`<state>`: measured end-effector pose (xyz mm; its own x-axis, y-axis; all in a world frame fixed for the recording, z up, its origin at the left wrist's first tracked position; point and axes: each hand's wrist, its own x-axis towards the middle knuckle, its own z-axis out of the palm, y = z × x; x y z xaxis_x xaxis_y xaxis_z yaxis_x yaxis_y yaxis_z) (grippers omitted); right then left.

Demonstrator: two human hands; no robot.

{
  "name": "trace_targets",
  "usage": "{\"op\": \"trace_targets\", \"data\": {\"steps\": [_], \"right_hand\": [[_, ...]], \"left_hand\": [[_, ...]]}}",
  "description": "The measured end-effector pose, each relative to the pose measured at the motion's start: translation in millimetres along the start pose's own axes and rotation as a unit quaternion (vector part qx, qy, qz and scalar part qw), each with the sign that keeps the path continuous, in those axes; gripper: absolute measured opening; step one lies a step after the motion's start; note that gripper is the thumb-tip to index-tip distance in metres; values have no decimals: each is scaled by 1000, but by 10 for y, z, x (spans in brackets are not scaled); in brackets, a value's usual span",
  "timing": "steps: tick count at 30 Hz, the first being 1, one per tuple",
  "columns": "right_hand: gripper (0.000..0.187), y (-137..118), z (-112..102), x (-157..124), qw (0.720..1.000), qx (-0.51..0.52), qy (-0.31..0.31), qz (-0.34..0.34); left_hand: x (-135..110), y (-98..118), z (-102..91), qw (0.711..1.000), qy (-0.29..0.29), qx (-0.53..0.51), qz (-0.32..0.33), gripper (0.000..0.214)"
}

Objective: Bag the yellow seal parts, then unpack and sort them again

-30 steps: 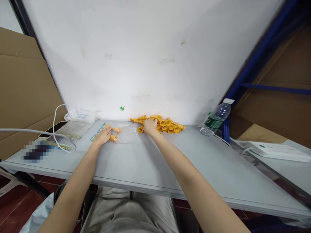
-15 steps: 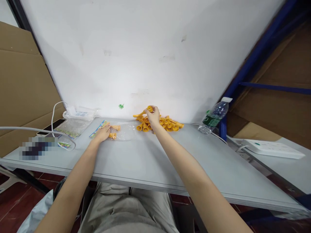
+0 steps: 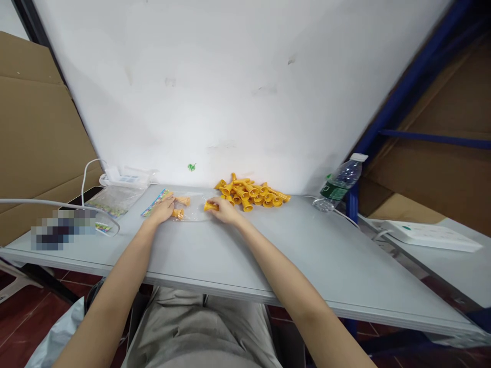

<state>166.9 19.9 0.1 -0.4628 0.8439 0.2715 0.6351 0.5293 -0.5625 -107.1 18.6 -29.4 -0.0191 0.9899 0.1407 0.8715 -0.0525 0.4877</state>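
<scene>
Right hand [image 3: 226, 210] has come off the yellow pile [image 3: 251, 192], now pinching one yellow piece [image 3: 210, 206] at the clear bag [image 3: 194, 207] mouth; left hand [image 3: 163, 209] pressed flat on that bag's left end, so bagging goes on

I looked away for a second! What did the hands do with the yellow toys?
The right hand came back from the yellow pile toward the clear bag, now holding one yellow piece. The left hand stayed on the bag; the bottle didn't move.
</scene>
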Motion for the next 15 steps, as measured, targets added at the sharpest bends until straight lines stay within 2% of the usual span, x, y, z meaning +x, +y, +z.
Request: {"op": "trace_targets", "data": {"steps": [4,7,12,15], "right_hand": [[39,-75,-25,-54,998,-58,-2,5],[27,-104,-146,-112,988,-143,10,58],[13,-84,-254,-213,967,-208,-85,116],[14,-117,-245,-238,964,-220,-100,113]], "left_hand": [[-34,49,-26,999,-9,46,12,50],[-58,103,-40,998,2,63,9,48],[-75,177,2,994,39,95,42,48],[-62,175,64,991,49,106,64,48]]}}
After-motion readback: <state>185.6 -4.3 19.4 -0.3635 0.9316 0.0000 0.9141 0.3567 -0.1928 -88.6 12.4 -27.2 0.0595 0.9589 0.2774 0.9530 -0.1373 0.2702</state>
